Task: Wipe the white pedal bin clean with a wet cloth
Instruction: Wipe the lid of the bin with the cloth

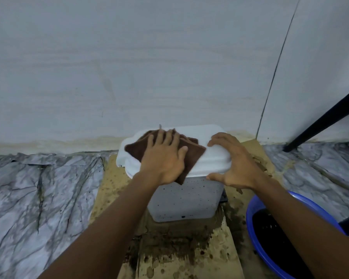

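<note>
Nearest to the camera, at the lower right, a blue basin [250, 218] with dark water stands on the floor, partly behind the right forearm. A stained, wet sheet of cardboard [179, 248] lies on the marble-pattern floor [38, 198]. The white pedal bin [185, 198] stands upright on it, and its front wall has small dark specks.

The lid [210, 137] is closed. Its long axis goes from left to right, parallel to the wall behind.

The left hand [163, 158] lies flat on a brown cloth [193, 156] and presses it on the left half of the lid. Its fingers are straight and a little spread. One corner of the cloth hangs over the front edge of the lid.

The right hand [236, 164] holds the right end of the lid. Its fingers are curled over the top and the thumb is under the front rim.

Behind the bin is the pale wall [149, 67], and the back of the bin is just beside it. A black slanted leg [320, 121] comes down at the far right.
</note>
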Action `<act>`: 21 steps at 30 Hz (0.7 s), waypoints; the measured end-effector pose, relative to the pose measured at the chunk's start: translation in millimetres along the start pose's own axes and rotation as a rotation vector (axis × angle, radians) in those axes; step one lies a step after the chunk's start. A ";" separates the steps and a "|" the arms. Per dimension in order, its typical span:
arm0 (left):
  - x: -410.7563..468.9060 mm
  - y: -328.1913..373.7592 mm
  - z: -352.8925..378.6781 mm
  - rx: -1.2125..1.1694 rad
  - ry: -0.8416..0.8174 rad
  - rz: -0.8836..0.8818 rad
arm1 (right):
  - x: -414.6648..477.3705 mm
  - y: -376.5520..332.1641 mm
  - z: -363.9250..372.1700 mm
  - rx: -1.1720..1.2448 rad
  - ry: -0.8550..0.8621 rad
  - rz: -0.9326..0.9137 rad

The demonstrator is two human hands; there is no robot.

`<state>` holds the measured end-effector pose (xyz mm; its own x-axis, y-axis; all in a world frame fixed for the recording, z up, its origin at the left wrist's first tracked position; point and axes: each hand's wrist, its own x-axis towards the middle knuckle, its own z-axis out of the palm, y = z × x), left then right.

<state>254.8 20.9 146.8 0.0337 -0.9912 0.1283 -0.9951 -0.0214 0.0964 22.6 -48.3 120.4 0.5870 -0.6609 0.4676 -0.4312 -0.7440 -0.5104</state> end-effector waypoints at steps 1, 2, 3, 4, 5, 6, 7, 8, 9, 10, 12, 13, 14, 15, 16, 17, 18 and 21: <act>-0.9 6.6 0.5 -0.010 -0.006 0.056 | -0.4 0.4 -0.3 0.001 -0.003 0.002; -4.3 10.0 1.1 -0.020 -0.004 0.111 | -0.8 0.9 -0.5 0.010 -0.004 0.002; -10.3 9.2 1.8 -0.032 0.006 0.158 | -1.5 1.1 -0.4 0.022 -0.004 0.001; -17.4 4.6 2.3 -0.044 0.019 0.191 | -2.0 1.5 -0.2 0.030 -0.003 0.000; -24.8 -3.4 2.5 -0.053 0.031 0.207 | -2.6 1.8 0.3 0.035 -0.002 0.002; -31.6 -13.7 2.7 -0.059 0.044 0.202 | -3.1 2.2 0.7 0.040 -0.002 0.008; -37.5 -25.5 2.5 -0.060 0.055 0.178 | -3.5 2.6 1.2 0.044 -0.002 0.018; -41.7 -37.8 2.1 -0.061 0.062 0.140 | -3.8 3.1 1.2 0.047 -0.002 0.028; -43.1 -49.4 1.3 -0.062 0.068 0.093 | -4.0 3.2 1.4 0.050 -0.002 0.036; -41.0 -58.9 0.1 -0.067 0.074 0.041 | -3.9 3.3 1.3 0.054 -0.002 0.039; -27.8 -67.3 -3.0 -0.071 0.069 -0.056 | -2.8 2.6 2.0 0.062 -0.002 0.036; -18.0 -65.9 -4.5 -0.057 0.060 -0.097 | -1.9 2.0 2.5 0.066 0.001 0.033; -7.5 -61.2 -5.6 -0.037 0.048 -0.128 | -0.8 1.5 3.0 0.068 0.003 0.031; 2.0 -53.6 -6.4 -0.023 0.032 -0.144 | 0.0 1.2 3.3 0.066 0.003 0.030; 9.4 -44.1 -6.7 -0.017 0.014 -0.140 | 0.7 1.3 3.6 0.060 0.003 0.028; 13.5 -33.8 -6.3 -0.017 0.000 -0.113 | 0.8 2.0 3.4 0.053 0.004 0.024; 13.9 -23.9 -4.9 -0.017 -0.007 -0.066 | 0.7 2.9 3.2 0.044 0.003 0.017; -3.2 -7.7 1.8 -0.019 0.037 0.103 | 0.9 5.8 1.7 0.010 -0.015 -0.033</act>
<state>262.2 24.1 143.9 -0.0649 -0.9825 0.1747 -0.9915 0.0833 0.0999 21.7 -53.0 116.5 0.6114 -0.6340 0.4734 -0.4041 -0.7646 -0.5020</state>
